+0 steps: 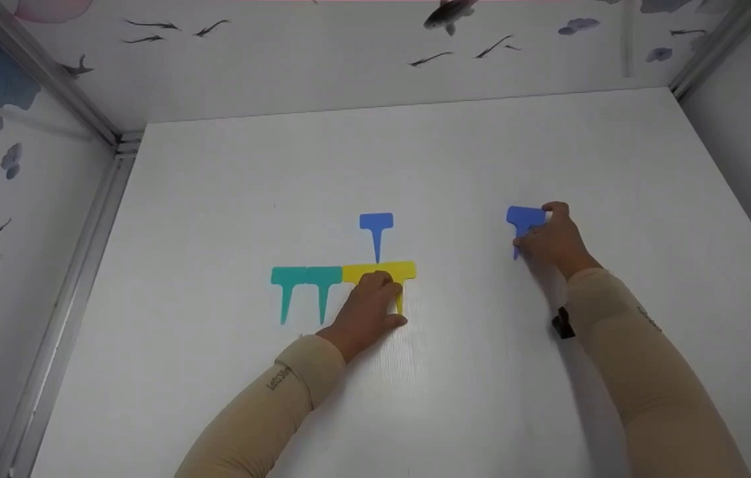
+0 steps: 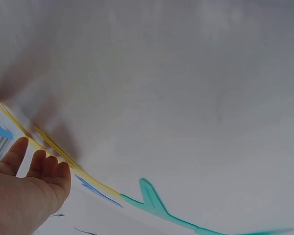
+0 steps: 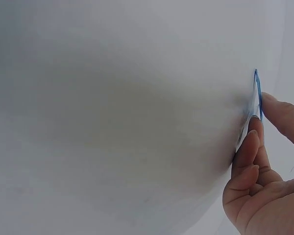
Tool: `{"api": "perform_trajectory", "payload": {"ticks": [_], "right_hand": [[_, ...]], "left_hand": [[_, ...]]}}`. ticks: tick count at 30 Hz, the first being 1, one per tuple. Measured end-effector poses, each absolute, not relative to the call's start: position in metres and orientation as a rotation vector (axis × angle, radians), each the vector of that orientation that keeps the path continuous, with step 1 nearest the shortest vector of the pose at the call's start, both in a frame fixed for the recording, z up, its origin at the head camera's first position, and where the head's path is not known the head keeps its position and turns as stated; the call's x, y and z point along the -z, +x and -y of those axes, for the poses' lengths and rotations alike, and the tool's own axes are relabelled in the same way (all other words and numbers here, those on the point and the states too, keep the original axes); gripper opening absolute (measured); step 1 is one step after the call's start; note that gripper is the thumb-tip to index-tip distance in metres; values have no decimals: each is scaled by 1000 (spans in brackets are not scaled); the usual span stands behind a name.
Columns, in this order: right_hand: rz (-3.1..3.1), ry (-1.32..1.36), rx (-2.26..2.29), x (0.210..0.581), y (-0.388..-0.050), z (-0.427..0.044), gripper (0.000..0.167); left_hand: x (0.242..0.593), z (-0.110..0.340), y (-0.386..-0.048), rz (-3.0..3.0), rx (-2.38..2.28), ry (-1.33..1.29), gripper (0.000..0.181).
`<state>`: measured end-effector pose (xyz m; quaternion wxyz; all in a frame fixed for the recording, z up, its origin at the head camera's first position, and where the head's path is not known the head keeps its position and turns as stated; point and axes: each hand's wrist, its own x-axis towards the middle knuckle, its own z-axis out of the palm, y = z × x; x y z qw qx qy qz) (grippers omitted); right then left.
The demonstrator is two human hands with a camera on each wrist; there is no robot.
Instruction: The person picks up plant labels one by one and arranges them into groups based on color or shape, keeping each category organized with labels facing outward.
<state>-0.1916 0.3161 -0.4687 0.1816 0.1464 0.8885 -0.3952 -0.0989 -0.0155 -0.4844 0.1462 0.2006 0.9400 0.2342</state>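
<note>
Two teal T-shaped pieces (image 1: 290,275) and two yellow ones (image 1: 404,270) form a row, heads side by side, stems toward the person. Over the yellow pieces lies the left hand (image 1: 365,315), its fingers on them and partly covering their stems; the left wrist view shows its fingertips at the yellow piece (image 2: 100,185). A blue T piece (image 1: 376,221) stands above the row, stem tip at the yellow edge. Off to the right, the right hand (image 1: 553,240) pinches another blue T piece (image 1: 525,216); in the right wrist view the blue piece (image 3: 257,93) is seen edge-on between thumb and fingers.
The white board (image 1: 216,192) is bordered by a patterned wall (image 1: 322,73) at the back and side walls left and right. A metal rail (image 1: 63,318) runs along the left edge. A small black object (image 1: 563,323) is at the right forearm.
</note>
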Motion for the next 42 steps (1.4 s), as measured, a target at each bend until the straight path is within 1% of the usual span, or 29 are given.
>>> {"api": "perform_trajectory", "payload": {"ticks": [6,13,24,42], "right_hand": [[-2506,417,1143,467,-189,-315,95],[-2525,407,1137,468,-185,-314,89],[-2511,442,1146,470,-181,-311,90],[-2485,380,1218,470,-177,-302,93]], "left_hand": [[485,15,-100,-2704,-675,570,53],[484,15,-98,-2729,-669,594,52],[485,15,-98,-2730,-676,589,52],[484,15,-99,-2709,-691,577,51]]}}
